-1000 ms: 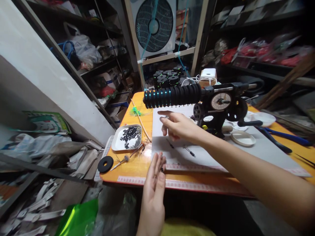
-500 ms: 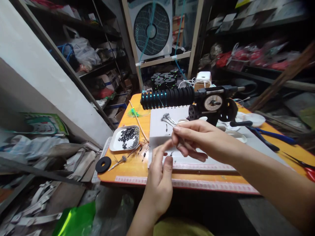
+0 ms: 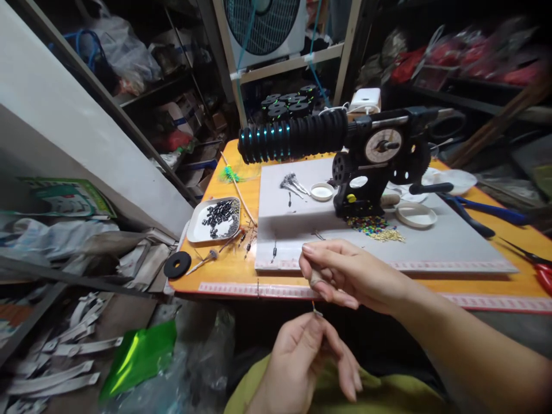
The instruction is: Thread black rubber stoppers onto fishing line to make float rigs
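Observation:
My left hand [image 3: 297, 359] is low, over the lap at the table's front edge. Its thumb and forefinger pinch a small thin piece with an orange tip [image 3: 316, 309]; its kind is too small to tell. Just above, my right hand [image 3: 345, 273] is closed, thumb against forefinger, with a greyish bit showing at its curled fingers that I cannot make out. Beyond both hands lies the grey board [image 3: 293, 230]. On it are a small black piece with wire ends [image 3: 275, 253] and a bundle of grey-headed white strands [image 3: 293, 183].
A white tray [image 3: 192, 233] of small black tubes stands left, beside a black ring [image 3: 177, 264]. Behind is a crank winder [image 3: 383, 144] carrying black spools [image 3: 293, 135]. Coloured beads [image 3: 366, 223] lie below it. Blue-handled pliers [image 3: 491, 210] and red-handled scissors [image 3: 543, 276] are at right.
The view has tipped downward. My left hand has dropped away from beside my right hand to below it, and a small orange-tipped piece now shows in its pinch. My right hand stays closed.

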The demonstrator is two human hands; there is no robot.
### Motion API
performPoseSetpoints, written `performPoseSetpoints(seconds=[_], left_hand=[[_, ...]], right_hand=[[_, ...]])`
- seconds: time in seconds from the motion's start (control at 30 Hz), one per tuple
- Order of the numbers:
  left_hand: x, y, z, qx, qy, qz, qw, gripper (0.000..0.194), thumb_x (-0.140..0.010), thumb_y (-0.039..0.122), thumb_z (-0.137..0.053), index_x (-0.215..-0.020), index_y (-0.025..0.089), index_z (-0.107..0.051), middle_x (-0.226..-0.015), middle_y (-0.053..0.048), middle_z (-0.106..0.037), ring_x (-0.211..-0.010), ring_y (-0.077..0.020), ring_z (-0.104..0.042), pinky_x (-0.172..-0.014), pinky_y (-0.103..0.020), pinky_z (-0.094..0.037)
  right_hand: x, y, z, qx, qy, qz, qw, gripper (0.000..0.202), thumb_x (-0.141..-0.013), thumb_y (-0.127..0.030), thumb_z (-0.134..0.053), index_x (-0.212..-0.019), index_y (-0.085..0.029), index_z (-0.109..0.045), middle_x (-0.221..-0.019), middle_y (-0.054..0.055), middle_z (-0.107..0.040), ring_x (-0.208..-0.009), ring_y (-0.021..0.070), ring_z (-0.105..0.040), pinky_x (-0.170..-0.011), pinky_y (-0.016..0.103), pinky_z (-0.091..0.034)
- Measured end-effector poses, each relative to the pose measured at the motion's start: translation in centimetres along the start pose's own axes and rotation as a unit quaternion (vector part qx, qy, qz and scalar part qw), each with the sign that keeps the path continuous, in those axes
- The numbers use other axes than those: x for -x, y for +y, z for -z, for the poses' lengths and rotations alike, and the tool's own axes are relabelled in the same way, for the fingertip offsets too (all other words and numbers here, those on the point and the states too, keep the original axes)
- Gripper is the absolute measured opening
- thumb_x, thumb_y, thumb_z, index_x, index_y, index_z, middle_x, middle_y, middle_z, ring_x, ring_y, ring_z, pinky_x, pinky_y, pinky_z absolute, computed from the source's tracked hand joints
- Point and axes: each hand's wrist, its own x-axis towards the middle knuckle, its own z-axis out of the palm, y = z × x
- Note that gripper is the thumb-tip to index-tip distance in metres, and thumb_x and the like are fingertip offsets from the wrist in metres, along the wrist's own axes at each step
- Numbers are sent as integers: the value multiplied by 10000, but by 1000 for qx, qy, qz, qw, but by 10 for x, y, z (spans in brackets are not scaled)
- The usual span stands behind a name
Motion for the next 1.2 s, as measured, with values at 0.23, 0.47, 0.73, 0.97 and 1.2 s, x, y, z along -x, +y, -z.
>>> performPoseSetpoints(seconds=[0.23, 0.47, 0.73, 0.97, 1.2], left_hand=[[20, 2, -6, 56, 32, 40, 997, 401, -986, 429, -529, -814, 94, -666, -563, -61, -743, -536, -161, -730, -714, -279, -540], [35, -5, -4, 82, 30, 68, 994, 381, -996, 418, -517, -876, 93, -675, -662, -87, -787, -648, -197, -780, -674, -253, -571], [45, -13, 4, 96, 41, 108, 989, 389, -989, 436, -518, -894, 93, -673, -692, -108, -793, -677, -224, -784, -639, -257, -585], [48, -17, 6, 106, 33, 119, 987, 396, -982, 447, -525, -898, 89, -672, -697, -119, -791, -689, -251, -785, -628, -276, -586], [49, -13, 5, 71, 30, 113, 991, 416, -977, 477, -517, -904, 107, -691, -719, -108, -795, -693, -241, -783, -661, -303, -576]], right_hand=[[4, 7, -6, -13, 8, -12, 1000, 395, -895, -490, -612, -704, -146, -576, -467, -22, -584, -271, 13, -311, -289, 129, -164], [5, 9, -4, -16, 22, -14, 1000, 379, -897, -469, -611, -687, -154, -579, -464, -21, -583, -277, 12, -319, -291, 123, -180], [7, 9, -1, -10, 32, -16, 999, 378, -895, -456, -615, -675, -151, -573, -459, -16, -574, -285, 15, -321, -300, 128, -181], [8, 9, -2, -6, 34, -16, 999, 386, -880, -468, -628, -666, -152, -567, -450, -14, -568, -285, 16, -319, -299, 129, -176], [9, 11, 1, 10, 34, -7, 999, 377, -911, -468, -594, -695, -159, -572, -464, -20, -570, -287, 19, -310, -298, 136, -179]])
